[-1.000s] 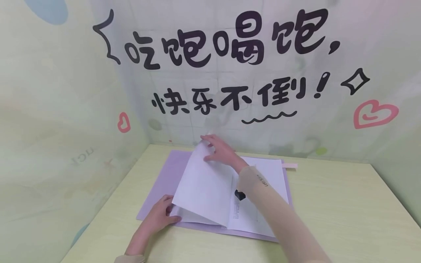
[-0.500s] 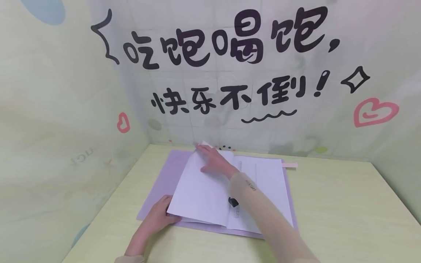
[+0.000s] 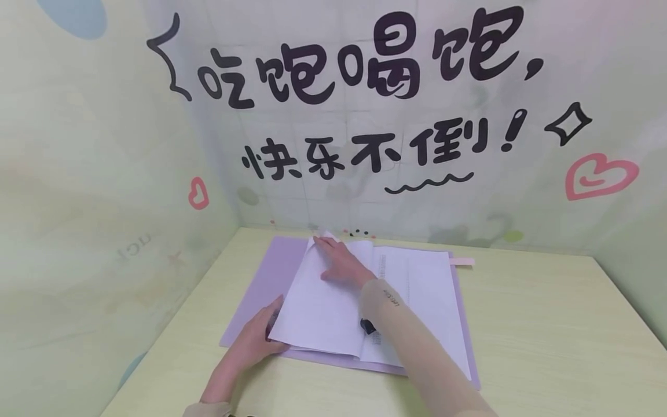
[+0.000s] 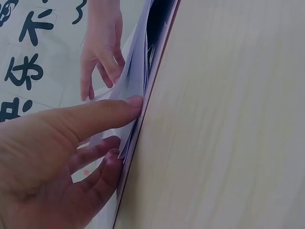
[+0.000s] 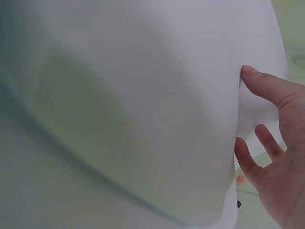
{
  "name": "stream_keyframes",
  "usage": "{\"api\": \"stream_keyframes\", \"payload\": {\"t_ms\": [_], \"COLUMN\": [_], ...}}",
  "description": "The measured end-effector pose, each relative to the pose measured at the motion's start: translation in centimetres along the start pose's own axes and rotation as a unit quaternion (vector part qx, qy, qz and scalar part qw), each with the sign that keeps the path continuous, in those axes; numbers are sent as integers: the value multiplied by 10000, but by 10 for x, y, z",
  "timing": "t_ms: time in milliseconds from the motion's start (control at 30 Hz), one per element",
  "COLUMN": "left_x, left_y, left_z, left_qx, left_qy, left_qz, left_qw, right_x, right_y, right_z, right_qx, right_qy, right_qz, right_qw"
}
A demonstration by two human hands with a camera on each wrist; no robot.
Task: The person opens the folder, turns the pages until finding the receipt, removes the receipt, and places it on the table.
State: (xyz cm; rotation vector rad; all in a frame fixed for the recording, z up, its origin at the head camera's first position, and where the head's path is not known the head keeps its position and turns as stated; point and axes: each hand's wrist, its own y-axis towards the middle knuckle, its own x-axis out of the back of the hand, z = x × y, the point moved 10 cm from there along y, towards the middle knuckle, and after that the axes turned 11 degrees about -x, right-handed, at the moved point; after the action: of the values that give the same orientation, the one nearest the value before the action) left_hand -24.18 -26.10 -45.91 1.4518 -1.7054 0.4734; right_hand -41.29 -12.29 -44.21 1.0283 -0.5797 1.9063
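An open booklet with a lilac cover (image 3: 278,263) lies on the table, its white right page (image 3: 432,295) printed with small text. A white sheet (image 3: 318,307) slants over the left side, its top corner raised. My right hand (image 3: 344,263) lies across the upper part of this sheet with fingers extended; in the right wrist view its thumb and fingertips touch the paper's edge. At the lower left corner, my left hand (image 4: 62,152) holds the edges of the stacked pages (image 4: 136,76), thumb along the bottom edge and fingers curled at the corner.
A pink tab (image 3: 461,261) sticks out from the booklet's right edge. The pale wooden table (image 3: 547,330) extends to the right and front. Behind it hangs a printed cloth backdrop (image 3: 469,208) with black writing; another cloth (image 3: 104,260) stands on the left.
The sheet has come down leftward and lies flatter over the left side, my right hand lowering with it. My left hand stays at the lower left corner.
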Motion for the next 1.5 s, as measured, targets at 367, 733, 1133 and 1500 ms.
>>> {"api": "stream_keyframes", "payload": {"t_ms": [367, 733, 1133, 1500], "left_x": [-2, -3, -2, 0], "left_y": [1, 3, 2, 3], "left_z": [-5, -3, -5, -7], "left_qx": [-338, -209, -135, -150], "left_qy": [77, 165, 269, 241], "left_qz": [265, 263, 250, 234], "left_qw": [9990, 9993, 9992, 9993], "right_x": [-6, -9, -17, -19], "right_y": [1, -1, -2, -8], "right_z": [-1, 1, 3, 7], "right_qx": [-23, 37, -119, -362], "right_qy": [-323, -493, -1066, -1384], "right_qz": [-62, 110, 399, 862], "right_qw": [9995, 9987, 9934, 9860]}}
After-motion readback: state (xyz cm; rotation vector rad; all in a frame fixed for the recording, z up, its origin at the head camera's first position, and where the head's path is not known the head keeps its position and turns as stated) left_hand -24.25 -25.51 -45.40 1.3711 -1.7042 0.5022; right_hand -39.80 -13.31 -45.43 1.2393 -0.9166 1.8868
